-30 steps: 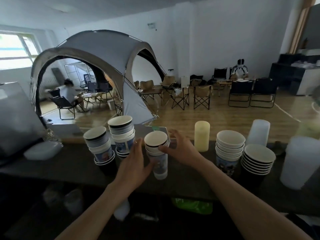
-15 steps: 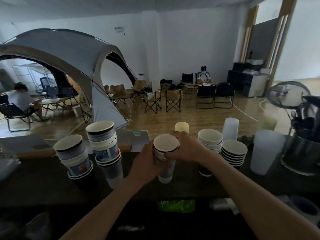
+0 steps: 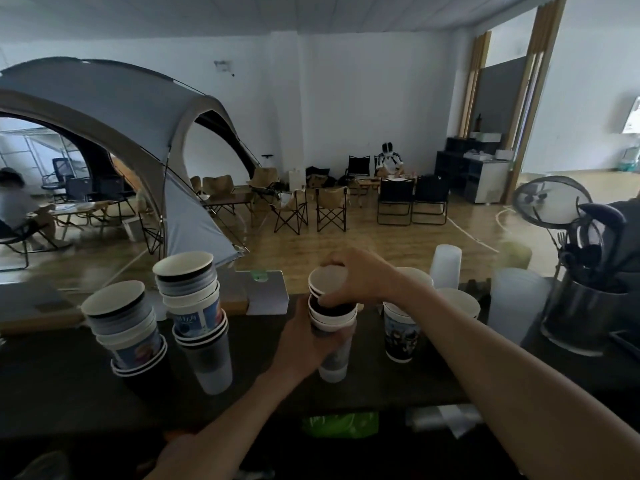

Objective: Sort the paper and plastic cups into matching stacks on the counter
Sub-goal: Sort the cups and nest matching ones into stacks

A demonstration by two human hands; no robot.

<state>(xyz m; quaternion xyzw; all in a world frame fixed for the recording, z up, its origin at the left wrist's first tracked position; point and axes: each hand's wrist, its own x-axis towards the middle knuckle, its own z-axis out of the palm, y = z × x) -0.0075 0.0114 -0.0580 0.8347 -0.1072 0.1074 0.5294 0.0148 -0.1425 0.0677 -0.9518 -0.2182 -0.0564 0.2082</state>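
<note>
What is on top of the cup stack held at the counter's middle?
White-lined cups, tilted, gripped by the right hand; the left hand hides part of the stack.

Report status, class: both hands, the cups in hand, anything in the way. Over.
Left hand grips middle stack. Right hand holds its top cups, tilted, partly out. Printed cups stand close on the right.

Two leaning mixed stacks of white, grey, printed and black cups stand at the left of the tabletop (image 3: 381, 389): the near stack (image 3: 124, 327) on a black cup, the far stack (image 3: 194, 306) on a translucent plastic one. The middle stack (image 3: 333, 318) stands upright, its top cups (image 3: 327, 282) tilted and partly out of it. To the right are a printed stack (image 3: 401, 336) and frosted plastic cups (image 3: 445, 266).
</note>
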